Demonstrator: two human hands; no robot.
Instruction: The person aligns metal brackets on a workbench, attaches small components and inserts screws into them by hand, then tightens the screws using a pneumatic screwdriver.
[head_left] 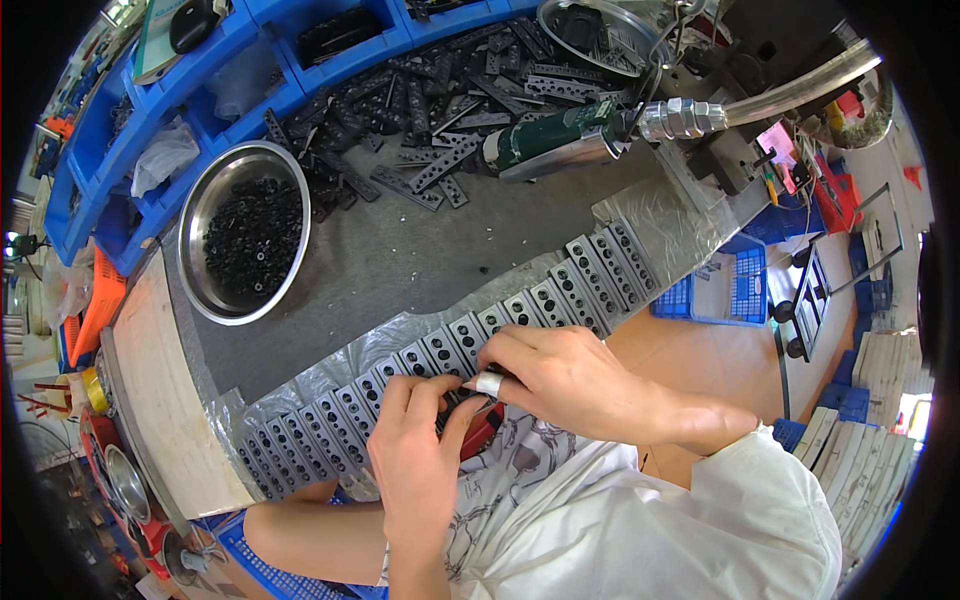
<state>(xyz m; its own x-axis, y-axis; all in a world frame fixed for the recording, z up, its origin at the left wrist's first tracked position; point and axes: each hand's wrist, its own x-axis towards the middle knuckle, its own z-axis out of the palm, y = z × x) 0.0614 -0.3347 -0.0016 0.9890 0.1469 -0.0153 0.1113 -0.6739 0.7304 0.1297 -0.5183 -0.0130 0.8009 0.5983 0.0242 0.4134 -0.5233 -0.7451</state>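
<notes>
A long slanted row of grey metal bars (352, 420) lies side by side along the near edge of the table. Each bar has holes with black round parts in them. My left hand (412, 450) is over the middle of this row, thumb and fingers closed in a pinch. Right beside it, my right hand (560, 375) is bent over the same bars with its fingers closed, white tape around one finger. The fingertips of both hands nearly meet; whatever is between them is too small and covered to make out. Something red (484, 432) shows just below the fingers.
A steel bowl (203, 190) of small black parts stands at left. Behind lies a heap of dark drilled bars (400, 100), backed by blue bins (275, 85). A green and silver hand tool (545, 138) hangs at upper right. Clear plastic sheeting (400, 328) lies under the row.
</notes>
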